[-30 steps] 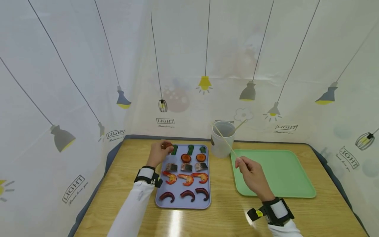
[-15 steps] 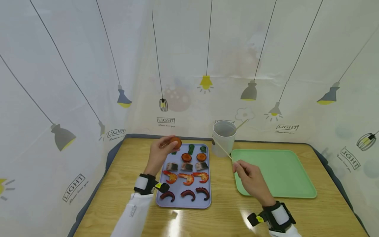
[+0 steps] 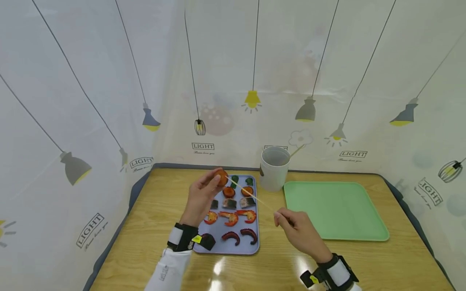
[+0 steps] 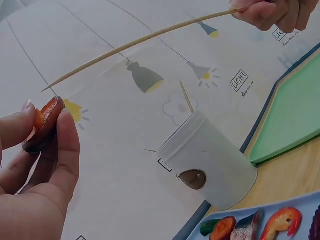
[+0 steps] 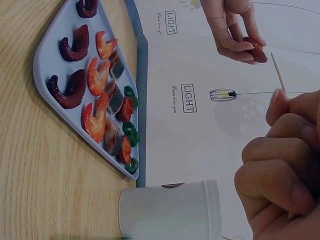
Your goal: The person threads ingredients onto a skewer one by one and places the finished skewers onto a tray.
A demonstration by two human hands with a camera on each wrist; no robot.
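My left hand [image 3: 198, 198] pinches a round orange-red slice with a dark rim [image 3: 221, 178] between thumb and fingers, raised over the back left of the lilac tray [image 3: 238, 249]. Between thumb and forefinger, my right hand [image 3: 300, 230] grips a bamboo skewer [image 3: 251, 195] near its rear end. Its pointed tip is right by the slice; in the left wrist view the skewer [image 4: 140, 41] ends just above the slice's upper edge. On the tray lie rows of green pieces [image 3: 249, 181], similar round slices [image 3: 229, 192], fish pieces [image 3: 229, 203], shrimp [image 3: 229, 218] and tentacles [image 3: 249, 235].
A whitish cup [image 3: 274, 173] with a skewer leaning out of it stands at the back, between the two trays. The green tray [image 3: 335, 210] lies on the right of the wooden table [image 3: 138, 242]. A curtain printed with lamps [image 3: 233, 60] surrounds the table's back and sides.
My left hand has lifted the round slice off the tray and moved right with it. My right hand has come left and nearer, swinging the skewer's tip to the slice.
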